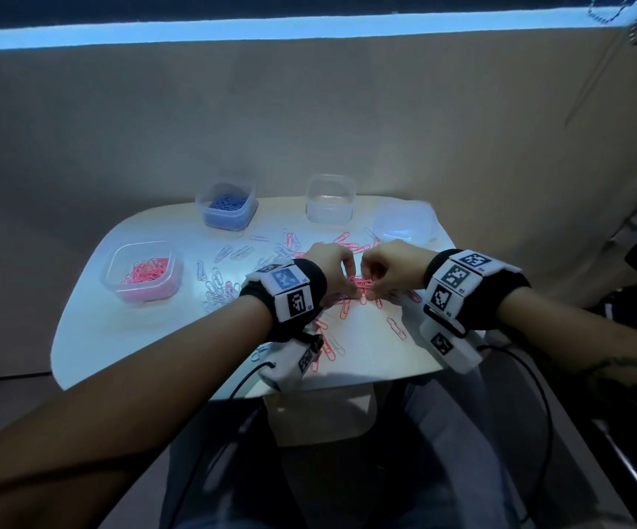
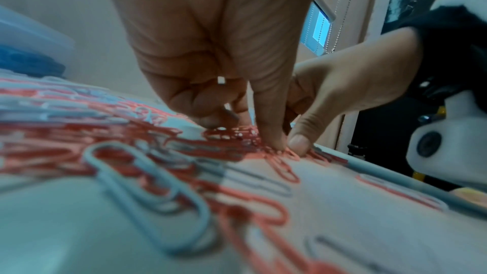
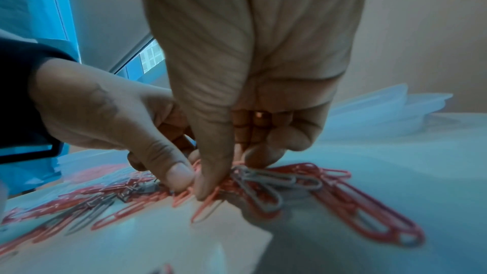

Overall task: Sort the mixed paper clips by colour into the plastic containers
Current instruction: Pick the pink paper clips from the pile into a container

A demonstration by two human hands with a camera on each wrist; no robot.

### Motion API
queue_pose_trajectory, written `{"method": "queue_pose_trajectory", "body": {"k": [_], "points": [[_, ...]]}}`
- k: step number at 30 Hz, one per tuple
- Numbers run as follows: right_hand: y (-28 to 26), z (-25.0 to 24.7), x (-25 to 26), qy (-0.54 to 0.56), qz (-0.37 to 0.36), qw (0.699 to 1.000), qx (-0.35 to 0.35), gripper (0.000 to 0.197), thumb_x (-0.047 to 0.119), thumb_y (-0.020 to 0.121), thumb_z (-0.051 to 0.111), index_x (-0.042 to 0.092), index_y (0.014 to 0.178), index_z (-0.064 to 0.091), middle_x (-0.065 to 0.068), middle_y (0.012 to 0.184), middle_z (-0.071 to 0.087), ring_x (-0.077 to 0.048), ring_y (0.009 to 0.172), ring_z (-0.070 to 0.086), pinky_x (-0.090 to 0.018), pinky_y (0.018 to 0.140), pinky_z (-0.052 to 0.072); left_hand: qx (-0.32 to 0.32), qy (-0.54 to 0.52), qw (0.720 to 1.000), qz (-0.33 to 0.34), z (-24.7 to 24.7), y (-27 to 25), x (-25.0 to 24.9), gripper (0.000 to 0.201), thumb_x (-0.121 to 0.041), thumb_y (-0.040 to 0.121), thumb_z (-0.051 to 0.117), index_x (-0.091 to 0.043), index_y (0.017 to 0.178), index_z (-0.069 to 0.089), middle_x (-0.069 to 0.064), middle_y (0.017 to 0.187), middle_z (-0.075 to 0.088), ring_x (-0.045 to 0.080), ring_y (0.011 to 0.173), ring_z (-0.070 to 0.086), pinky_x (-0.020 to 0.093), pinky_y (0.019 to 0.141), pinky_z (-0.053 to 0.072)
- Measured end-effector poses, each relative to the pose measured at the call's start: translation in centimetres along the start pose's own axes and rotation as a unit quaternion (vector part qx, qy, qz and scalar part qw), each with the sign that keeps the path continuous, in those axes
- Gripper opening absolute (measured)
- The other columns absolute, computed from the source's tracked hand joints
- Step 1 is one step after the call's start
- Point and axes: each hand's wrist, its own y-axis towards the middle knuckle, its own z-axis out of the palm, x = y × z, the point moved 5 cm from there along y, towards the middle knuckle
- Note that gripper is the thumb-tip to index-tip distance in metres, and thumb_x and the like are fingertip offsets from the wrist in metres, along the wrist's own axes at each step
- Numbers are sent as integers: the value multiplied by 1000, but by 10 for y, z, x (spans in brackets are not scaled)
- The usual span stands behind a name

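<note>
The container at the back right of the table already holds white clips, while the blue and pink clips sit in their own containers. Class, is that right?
Not quite. The head view shows the back-right container empty. The blue clips and pink clips do sit in their own containers.

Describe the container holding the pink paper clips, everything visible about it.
The pink-clip container is a square tub of clear plastic with rounded corners and a thicker rim, standing upright and lidless at the table's left edge. Pink paper clips lie heaped across its bottom, filling it only partway. Neither hand touches it.
</note>
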Motion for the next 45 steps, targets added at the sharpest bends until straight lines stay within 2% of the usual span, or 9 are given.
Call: {"method": "queue_pose_trajectory", "body": {"k": [6,10,15,18,20,29,34,39,45], "points": [[0,-2,-9,66,5,998,-17,25,12,77,73,20,69,51,9,64,53,-4,62,50,-13,60,38,-11,-16,1000,21,-1,0,1,21,-27,81,71,-15,97,67,-1,86,55,14,79,51,22,63,39],[-6,-11,-15,71,17,997,-38,12,13,79,71,12,84,61,7,68,55,-4,63,51,-12,61,43,7,-26,999,20,-4,0,6,32,-30,77,75,-13,101,65,-1,83,59,14,77,54,20,64,39],[-10,-17,-18,68,24,996,-44,13,7,85,63,4,96,67,0,75,60,-16,78,60,-36,86,54,10,9,1000,25,-3,-2,3,33,-29,70,80,-16,98,66,-4,80,58,14,77,52,21,68,38],[-12,-17,-13,44,10,997,-58,17,10,85,63,5,101,67,0,81,58,-14,80,54,-17,71,49,8,5,1000,21,-3,-3,2,31,-23,71,80,-13,98,67,-2,81,58,13,76,52,21,68,40],[-12,-12,-7,16,-4,999,-45,20,17,85,64,8,104,67,1,81,57,-14,81,53,-18,67,42,-2,-2,1000,21,-5,-4,2,27,-19,71,79,-11,95,69,-2,78,59,13,74,53,21,67,40],[-3,2,-2,-73,12,997,-8,86,44,67,77,17,136,35,-4,129,40,-20,115,46,-32,96,41,6,-66,998,-3,-11,-9,3,27,-16,66,83,-13,88,69,-2,67,58,15,68,55,20,57,42],[9,4,7,-69,-6,998,4,42,28,75,74,11,103,48,-1,99,43,-18,90,44,-28,77,36,-14,-50,999,-15,-31,-10,6,23,-17,69,81,-19,79,60,-9,66,53,14,73,51,17,56,37],[17,4,10,-79,-13,997,-5,30,23,78,71,11,98,52,0,96,49,-19,88,47,-29,75,38,9,-164,985,-52,-41,-16,18,20,-22,73,79,-21,71,59,-5,68,56,8,60,49,18,51,37],[21,4,9,-78,-13,997,-16,22,21,81,68,11,97,55,0,93,51,-18,87,47,-27,74,35,71,-422,895,-127,-32,-28,26,11,-23,86,65,-19,81,56,-3,84,59,5,61,43,12,42,29]]}}
